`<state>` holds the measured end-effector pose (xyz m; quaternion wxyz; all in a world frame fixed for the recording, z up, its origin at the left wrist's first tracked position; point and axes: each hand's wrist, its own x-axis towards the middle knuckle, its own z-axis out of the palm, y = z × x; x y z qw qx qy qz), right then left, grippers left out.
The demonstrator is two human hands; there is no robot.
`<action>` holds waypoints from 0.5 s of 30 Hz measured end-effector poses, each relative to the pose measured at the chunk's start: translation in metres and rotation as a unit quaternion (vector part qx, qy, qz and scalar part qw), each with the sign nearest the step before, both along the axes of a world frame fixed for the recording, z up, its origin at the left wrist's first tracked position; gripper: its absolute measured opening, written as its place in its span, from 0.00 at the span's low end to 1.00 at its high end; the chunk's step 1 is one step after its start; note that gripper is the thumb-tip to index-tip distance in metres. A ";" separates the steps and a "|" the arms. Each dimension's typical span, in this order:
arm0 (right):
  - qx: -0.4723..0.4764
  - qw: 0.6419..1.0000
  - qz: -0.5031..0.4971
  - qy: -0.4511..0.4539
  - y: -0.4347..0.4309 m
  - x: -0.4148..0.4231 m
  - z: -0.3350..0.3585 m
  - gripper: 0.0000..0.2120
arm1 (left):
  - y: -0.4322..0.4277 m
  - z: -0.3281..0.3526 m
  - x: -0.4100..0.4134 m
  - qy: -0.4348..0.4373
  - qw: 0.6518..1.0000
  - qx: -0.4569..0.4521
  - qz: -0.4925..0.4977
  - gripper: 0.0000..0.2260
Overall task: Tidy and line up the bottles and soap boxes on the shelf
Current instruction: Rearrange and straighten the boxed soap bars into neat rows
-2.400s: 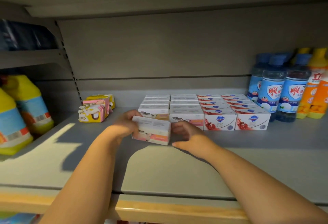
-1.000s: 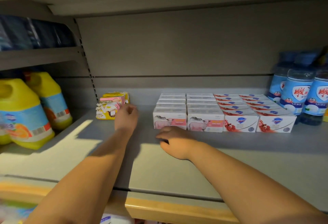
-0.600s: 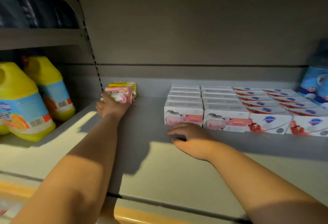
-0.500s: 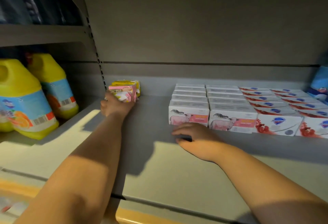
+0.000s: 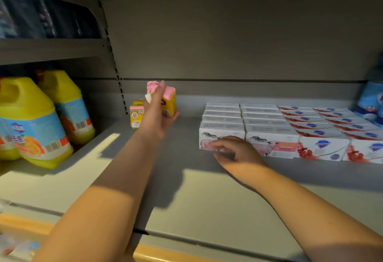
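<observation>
My left hand grips a pink and yellow soap box and holds it lifted above the grey shelf, at the back left. Another pink and yellow box stands on the shelf just behind it. My right hand rests with loosely spread fingers against the front of the leftmost white soap box with a pink sheep picture. Rows of these white boxes and of white boxes with red fruit stand lined up to the right.
Two big yellow jugs with blue labels stand on the neighbouring shelf at the left. Blue bottles show at the right edge. A perforated upright post divides the two bays. The shelf's front lip is orange.
My left hand reached to the pink and yellow boxes at the back left, took one and lifted it. My right hand moved up to the front white box. The view has shifted left.
</observation>
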<state>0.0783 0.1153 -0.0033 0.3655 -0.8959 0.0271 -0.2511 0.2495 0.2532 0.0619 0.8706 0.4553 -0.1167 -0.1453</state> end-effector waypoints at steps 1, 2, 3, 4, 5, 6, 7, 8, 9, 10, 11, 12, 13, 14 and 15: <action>0.012 1.000 -0.012 -0.027 0.002 -0.001 0.003 0.13 | -0.005 0.004 -0.009 0.002 0.999 -0.019 -0.040 0.24; 0.019 0.998 -0.024 -0.056 0.003 -0.002 0.006 0.14 | -0.010 0.007 -0.019 -0.002 0.997 -0.028 -0.075 0.23; 0.022 0.995 -0.038 -0.087 0.005 -0.002 0.009 0.16 | -0.014 0.009 -0.029 -0.009 0.994 -0.031 -0.106 0.22; 0.026 0.991 -0.051 -0.120 0.006 -0.003 0.012 0.18 | -0.018 0.011 -0.038 -0.019 0.991 -0.026 -0.133 0.22; 0.034 0.986 -0.066 -0.150 0.007 -0.004 0.014 0.21 | -0.023 0.011 -0.048 -0.030 0.986 -0.015 -0.160 0.23; 0.045 0.981 -0.080 -0.171 0.008 -0.004 0.017 0.23 | -0.027 0.010 -0.058 -0.044 0.981 0.003 -0.189 0.26; 0.055 0.977 -0.093 -0.182 0.008 -0.004 0.019 0.25 | -0.032 0.009 -0.068 -0.059 0.974 0.027 -0.216 0.29; 0.060 0.975 -0.105 -0.187 0.007 -0.004 0.021 0.26 | -0.037 0.008 -0.078 -0.068 0.966 0.052 -0.242 0.33; 0.058 0.973 -0.117 -0.189 0.007 -0.004 0.021 0.24 | -0.041 0.006 -0.088 -0.071 0.958 0.074 -0.269 0.36; 0.057 0.972 -0.128 -0.190 0.006 -0.004 0.021 0.21 | -0.044 0.004 -0.096 -0.072 0.948 0.094 -0.295 0.38; 0.059 0.970 -0.139 -0.189 0.004 -0.003 0.021 0.18 | -0.047 0.003 -0.102 -0.077 0.938 0.115 -0.317 0.39; 0.064 0.969 -0.148 -0.188 0.002 -0.004 0.020 0.15 | -0.048 0.003 -0.105 -0.089 0.928 0.138 -0.335 0.39; 0.080 0.968 -0.146 -0.188 -0.001 -0.004 0.020 0.13 | -0.047 0.003 -0.105 -0.109 0.916 0.161 -0.352 0.38; 0.110 0.967 -0.132 -0.187 -0.003 -0.005 0.019 0.11 | -0.045 0.004 -0.103 -0.132 0.903 0.183 -0.365 0.37; 0.158 0.963 -0.110 -0.188 -0.005 -0.006 0.020 0.12 | -0.042 0.005 -0.100 -0.156 0.892 0.207 -0.370 0.34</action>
